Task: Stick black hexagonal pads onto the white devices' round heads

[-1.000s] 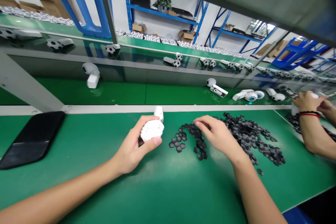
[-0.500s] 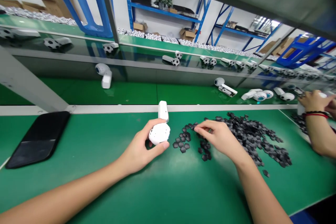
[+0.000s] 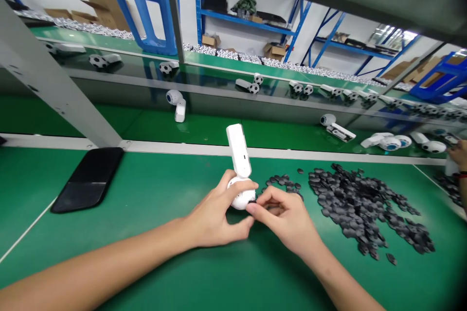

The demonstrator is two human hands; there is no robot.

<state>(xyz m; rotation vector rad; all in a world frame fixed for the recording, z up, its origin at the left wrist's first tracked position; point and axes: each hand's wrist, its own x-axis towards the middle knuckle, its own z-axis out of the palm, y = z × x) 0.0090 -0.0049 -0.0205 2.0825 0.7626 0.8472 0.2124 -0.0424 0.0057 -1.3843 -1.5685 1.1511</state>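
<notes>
My left hand [image 3: 215,214] grips a white plastic device [image 3: 237,150] by its round end [image 3: 241,194], with the long body standing up and tilted away from me. My right hand [image 3: 286,218] is against that round end, and its thumb and forefinger pinch a small black hexagonal piece [image 3: 254,200]. A loose scatter of the same black pieces [image 3: 282,183] lies just beyond my hands. A much larger heap of black hexagonal pieces [image 3: 361,209] spreads to the right on the green mat [image 3: 146,189].
A black flat pad [image 3: 87,180] lies on the mat at left. Behind a white rail [image 3: 284,152], white devices stand on a green surface. A co-worker's hand [image 3: 458,153] shows at the right edge. Overhead, a grey beam crosses the view.
My left hand has lifted and turned the white device more upright. My right hand has moved from the black pieces to the device's round end, now pinching a piece. The view has shifted.
</notes>
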